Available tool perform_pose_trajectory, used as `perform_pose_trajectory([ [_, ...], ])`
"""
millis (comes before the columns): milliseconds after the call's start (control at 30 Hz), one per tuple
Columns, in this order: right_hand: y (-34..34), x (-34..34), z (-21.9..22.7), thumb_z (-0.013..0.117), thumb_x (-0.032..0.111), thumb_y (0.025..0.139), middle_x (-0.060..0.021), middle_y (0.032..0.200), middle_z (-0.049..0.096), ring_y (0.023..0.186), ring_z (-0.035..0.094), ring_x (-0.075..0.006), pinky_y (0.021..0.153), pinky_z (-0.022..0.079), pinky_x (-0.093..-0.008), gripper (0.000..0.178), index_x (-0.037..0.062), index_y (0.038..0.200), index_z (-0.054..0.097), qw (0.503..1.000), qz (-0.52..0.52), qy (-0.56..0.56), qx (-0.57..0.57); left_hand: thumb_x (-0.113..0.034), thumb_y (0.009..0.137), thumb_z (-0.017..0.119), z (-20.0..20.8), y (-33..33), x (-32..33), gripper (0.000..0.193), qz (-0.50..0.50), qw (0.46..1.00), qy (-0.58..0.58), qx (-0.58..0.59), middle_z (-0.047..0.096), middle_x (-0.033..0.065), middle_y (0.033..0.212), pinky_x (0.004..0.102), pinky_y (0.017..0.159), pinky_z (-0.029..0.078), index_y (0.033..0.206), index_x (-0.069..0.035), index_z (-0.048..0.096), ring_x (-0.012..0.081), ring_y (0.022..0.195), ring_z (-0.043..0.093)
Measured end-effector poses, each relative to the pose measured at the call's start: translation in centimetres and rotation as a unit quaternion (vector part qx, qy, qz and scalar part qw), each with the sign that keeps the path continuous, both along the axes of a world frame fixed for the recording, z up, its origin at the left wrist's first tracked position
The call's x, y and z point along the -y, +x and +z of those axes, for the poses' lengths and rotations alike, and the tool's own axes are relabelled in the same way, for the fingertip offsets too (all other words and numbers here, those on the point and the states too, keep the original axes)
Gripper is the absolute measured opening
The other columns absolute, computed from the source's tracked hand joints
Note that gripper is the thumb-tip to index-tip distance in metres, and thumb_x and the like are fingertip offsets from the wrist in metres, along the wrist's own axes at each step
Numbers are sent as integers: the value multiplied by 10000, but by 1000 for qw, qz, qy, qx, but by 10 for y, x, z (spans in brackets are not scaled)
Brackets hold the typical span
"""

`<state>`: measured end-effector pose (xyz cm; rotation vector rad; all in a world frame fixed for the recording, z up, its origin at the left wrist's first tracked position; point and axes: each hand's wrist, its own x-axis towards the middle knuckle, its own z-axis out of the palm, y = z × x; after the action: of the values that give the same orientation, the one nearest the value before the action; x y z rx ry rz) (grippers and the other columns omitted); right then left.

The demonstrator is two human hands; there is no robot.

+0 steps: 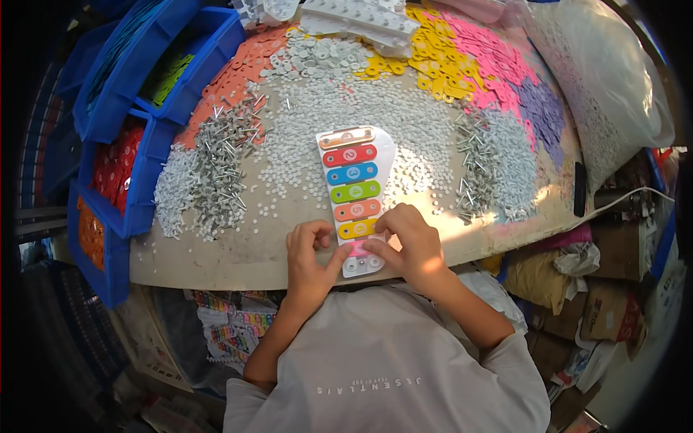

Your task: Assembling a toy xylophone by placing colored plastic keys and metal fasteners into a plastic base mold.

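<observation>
Left hand (309, 260) and right hand (416, 249) partly hide the pink bar (357, 250) — whether their fingers (397, 216) pinch it, I cannot tell.

"Which colours run down the white board (387, 153)?"
"Its bars (338, 175) go tan, red, blue, green, coral, yellow, pink."
"And the heaps on the beige desk (238, 265)?"
"Coral strips (234, 68), yellow strips (437, 50), pink strips (491, 54), purple strips (541, 108), white discs (317, 58), silvery rivets (220, 162)."
"The bins (148, 184)?"
"Blue, one with red pieces (115, 169), another with lime-green ones (172, 78)."

Worktable (245, 270), beige top (sunlit patch (469, 236), front R of ctr.). Cardbd. boxes (615, 252), brown, R of tbl. Striped fabric (36, 137), dk. blue, far L.
</observation>
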<state>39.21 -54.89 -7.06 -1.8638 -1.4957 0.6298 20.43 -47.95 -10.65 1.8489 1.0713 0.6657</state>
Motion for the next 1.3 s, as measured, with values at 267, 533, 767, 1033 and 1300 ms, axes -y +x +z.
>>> perform_pose_trajectory([
  [267,7,9,-13,836,138,812,-11,728,522,658,488,-92,586,431,-269,308,38,848,546,981,-75,-42,-172,-85,768,834,-4,2,1,476,1,999,-44,9,502,33,887,313,785,420,1141,-52,541,171,847,457],
  [533,20,28,-21,660,144,949,-139,834,665,725,657,-252,672,522,-351,142,19,1016,657,982,-50,-2,-184,-188,586,951,5,-15,24,972,-82,991,76,-70,540,102,1061,413,922,411,1393,-38,431,264,991,527],
  [767,14,32,-25,637,134,960,-112,911,679,797,655,-258,746,532,-374,188,51,1120,691,988,-29,92,-119,-141,605,930,-14,-6,20,992,-58,995,60,-55,553,114,1110,446,958,382,1436,-40,396,296,1036,515],
  [1033,161,36,0,626,96,937,-140,896,681,737,645,-261,681,523,-369,162,33,1074,684,928,-303,128,176,-165,594,944,-16,0,14,1011,-51,991,116,-46,574,109,1118,447,978,367,1440,-41,404,293,1038,531],
  [1300,341,117,-29,648,203,912,-185,977,700,861,693,-357,768,543,-458,212,17,1003,687,811,-466,-37,351,-61,605,928,-23,-4,11,1042,-52,991,100,-67,515,141,1201,414,1000,428,1483,-58,367,288,1125,505],
])
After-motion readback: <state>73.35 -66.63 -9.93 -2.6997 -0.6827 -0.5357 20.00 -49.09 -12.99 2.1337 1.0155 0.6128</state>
